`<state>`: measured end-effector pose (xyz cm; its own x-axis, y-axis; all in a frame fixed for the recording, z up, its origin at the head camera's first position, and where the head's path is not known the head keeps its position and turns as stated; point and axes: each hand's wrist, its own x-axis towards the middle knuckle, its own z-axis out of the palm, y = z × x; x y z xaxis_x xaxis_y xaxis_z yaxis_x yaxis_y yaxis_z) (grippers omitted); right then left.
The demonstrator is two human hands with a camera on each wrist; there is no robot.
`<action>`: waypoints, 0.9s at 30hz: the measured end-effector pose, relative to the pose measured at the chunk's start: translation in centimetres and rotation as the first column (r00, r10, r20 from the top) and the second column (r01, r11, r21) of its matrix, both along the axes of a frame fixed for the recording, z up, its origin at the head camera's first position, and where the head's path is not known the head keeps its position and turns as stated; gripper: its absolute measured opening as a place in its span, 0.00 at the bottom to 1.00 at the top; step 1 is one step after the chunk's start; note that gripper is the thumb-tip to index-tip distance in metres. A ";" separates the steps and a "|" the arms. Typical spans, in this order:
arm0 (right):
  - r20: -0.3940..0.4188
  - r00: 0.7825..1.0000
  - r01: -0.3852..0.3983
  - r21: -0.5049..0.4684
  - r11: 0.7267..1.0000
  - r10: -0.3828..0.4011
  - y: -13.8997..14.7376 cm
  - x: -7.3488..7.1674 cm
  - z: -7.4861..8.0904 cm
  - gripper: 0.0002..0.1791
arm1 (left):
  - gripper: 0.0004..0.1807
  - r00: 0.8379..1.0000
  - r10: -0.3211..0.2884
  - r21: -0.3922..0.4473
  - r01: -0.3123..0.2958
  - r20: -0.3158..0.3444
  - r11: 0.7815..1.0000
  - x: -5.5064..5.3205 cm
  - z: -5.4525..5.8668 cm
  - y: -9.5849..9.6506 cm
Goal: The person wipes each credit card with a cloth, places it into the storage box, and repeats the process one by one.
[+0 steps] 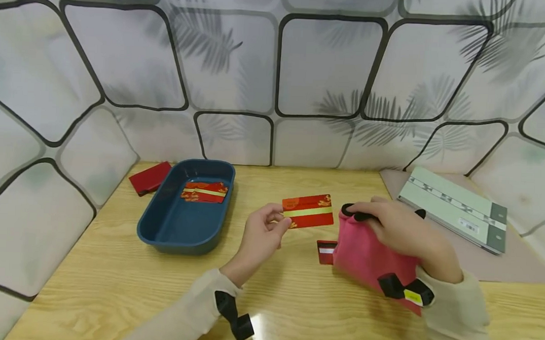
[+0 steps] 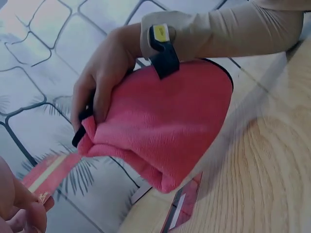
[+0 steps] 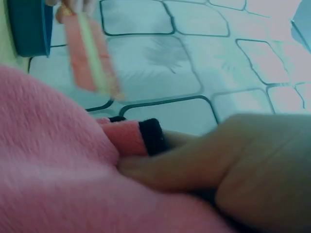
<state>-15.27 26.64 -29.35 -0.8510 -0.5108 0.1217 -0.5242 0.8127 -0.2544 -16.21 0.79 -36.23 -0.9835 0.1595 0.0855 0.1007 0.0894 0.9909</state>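
Note:
My left hand [image 1: 261, 235] pinches a red card [image 1: 308, 212] with a gold stripe and gold corner patterns between thumb and fingers, raised over the wooden table. To its right, my right hand [image 1: 408, 234] grips a pink fleece cloth [image 1: 365, 252] with black edging by its bunched upper edge. The left wrist view shows the pink cloth [image 2: 160, 121] hanging in folds below that hand. Partly covered by the cloth, another red card [image 1: 325, 252] with a black band and a white strip lies on the table. Some of the right fingers are hidden behind the cloth.
A blue tray [image 1: 182, 248] stands at the left with overlapping red-and-gold cards [image 1: 205, 192] inside. Behind its left side lies a dark red flat object [image 1: 150, 178]. At the right, a pale green notebook [image 1: 449, 205] rests on a greyish mat [image 1: 515, 269]. A patterned curtain-like wall [image 1: 239, 87] encloses the table.

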 end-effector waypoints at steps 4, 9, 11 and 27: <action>0.087 0.993 -0.080 -0.049 0.996 0.084 0.1 0.4 0.3 0.17 | 0.16 0.994 0.032 -0.066 -0.039 -0.100 0.997 0.1 -0.1 0.0; 0.119 0.980 -0.147 -0.111 0.983 0.160 -1.0 0.8 0.4 0.17 | 0.22 0.992 -0.041 -0.033 0.037 -0.119 0.999 0.3 -0.4 0.1; 0.110 0.981 -0.145 -0.120 0.982 0.159 -1.6 0.9 0.3 0.17 | 0.22 0.992 -0.082 -0.017 0.081 -0.097 0.997 0.4 -0.5 0.2; -0.112 0.982 -0.166 -0.114 0.980 0.153 -5.3 1.3 -1.0 0.15 | 0.21 0.934 -0.331 0.029 0.337 -0.135 0.941 0.9 0.1 0.0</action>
<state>-13.92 21.38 -30.31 -0.7397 -0.6149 0.2734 -0.6728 0.6827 -0.2849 -15.28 0.82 -36.10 -0.8548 0.4691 0.2220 0.2404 -0.0211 0.9704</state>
